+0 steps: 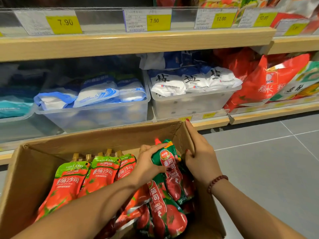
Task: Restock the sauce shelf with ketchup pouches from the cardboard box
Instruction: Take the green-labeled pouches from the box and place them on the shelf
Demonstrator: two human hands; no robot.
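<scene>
One open cardboard box [96, 140] sits in front of the shelves, and all the ketchup is in it. On its left side three light-green-topped pouches [69, 183] show their faces, leaning in a row against the far wall, and five gold caps [109, 152] stick up behind them. On the right side lie dark-green-topped pouches: one in the hand, one flat pouch [162, 209] just below it, and more underneath that are too overlapped to count.

The left hand [148, 164] grips the held pouch [170, 168] round its upper part, fingers curled over the front and thumb across the label; the pouch's red cap points toward the far right corner of the box. A ring [143, 149] shows on one finger. The right hand [200, 157] holds the box's right wall, thumb inside, the other fingers outside, index finger straight along the top edge. A bead bracelet [216, 181] circles that wrist.

Behind the box, two clear bins stand side by side on the lower shelf: the left bin [96, 116] holds blue-and-white bags, the right bin [189, 106] holds white bags [195, 81], three across the front. Five yellow price tags [158, 21] line the upper shelf [138, 42] edge; the last one is blurred
</scene>
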